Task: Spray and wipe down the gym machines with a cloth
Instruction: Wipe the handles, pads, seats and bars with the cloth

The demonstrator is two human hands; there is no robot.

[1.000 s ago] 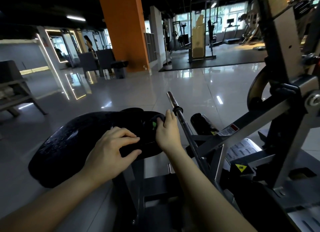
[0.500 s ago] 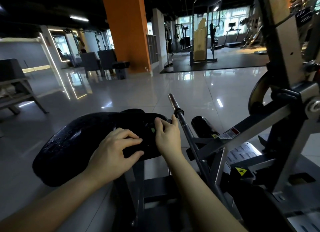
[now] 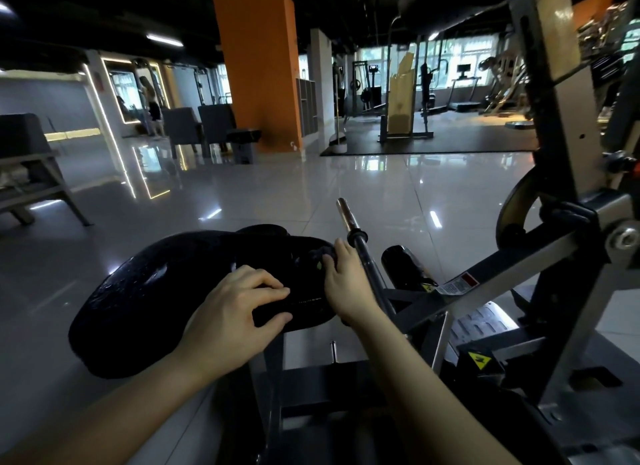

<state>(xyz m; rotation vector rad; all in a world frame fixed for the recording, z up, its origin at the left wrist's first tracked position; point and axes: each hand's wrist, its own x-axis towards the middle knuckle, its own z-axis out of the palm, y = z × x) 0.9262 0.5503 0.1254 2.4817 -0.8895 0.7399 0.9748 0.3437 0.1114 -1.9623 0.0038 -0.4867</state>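
- The left hand (image 3: 235, 312) is gripping the near edge of the black seat pad (image 3: 138, 291), with its fingers curled over the top and its thumb hooking under the rim.
- The right hand (image 3: 346, 281) is pressing down at the pad's far right end, its fingers curled together over a dark, bunched cloth (image 3: 313, 258) (only a small green mark is making it stand out from the pad).
- The pad is sitting low in front of the person on a dark post, and droplets are glistening across its left half.
- A dark bar with a chrome tip (image 3: 360, 246) is slanting up just beside the right hand's knuckles; whether the two are touching cannot be told.
- The grey machine frame (image 3: 519, 267) is rising on the right, carrying a red-and-white label and a yellow warning sticker.
- The glossy tiled floor (image 3: 381, 187) is reflecting the ceiling lights, and an orange pillar (image 3: 256, 66) is standing well behind the pad.
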